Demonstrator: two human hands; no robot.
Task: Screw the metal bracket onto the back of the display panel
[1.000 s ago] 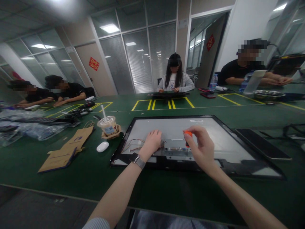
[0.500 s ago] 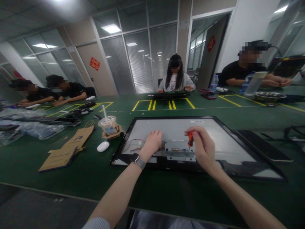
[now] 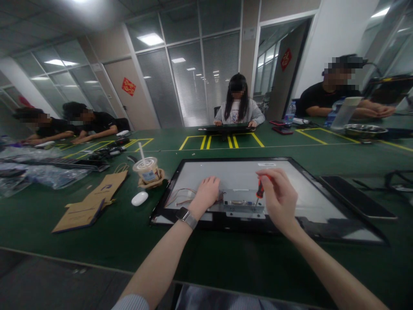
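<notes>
A monitor panel (image 3: 226,168) with a black frame lies flat on the green table, its pale back facing up. On its near middle is a grey metal bracket (image 3: 238,196) with connector ports. My right hand (image 3: 281,200) is closed on a red and black screwdriver (image 3: 260,189), held nearly upright. The shaft points down at the bracket's right part; I cannot make out a screw under the tip. To the left of the bracket, my left hand (image 3: 208,192) rests on the panel with its fingers stretched out. Thin wires (image 3: 181,196) run beside it.
Left of the panel are a drink cup (image 3: 146,170) in a cardboard holder, a white mouse (image 3: 140,198) and a brown paper bag (image 3: 93,202). A dark flat slab (image 3: 356,196) lies to the right. Across the table a person (image 3: 238,103) handles another dark panel.
My right hand and the screwdriver have shifted slightly to the right. My left hand stays in place. The person opposite has lowered one hand to the dark panel.
</notes>
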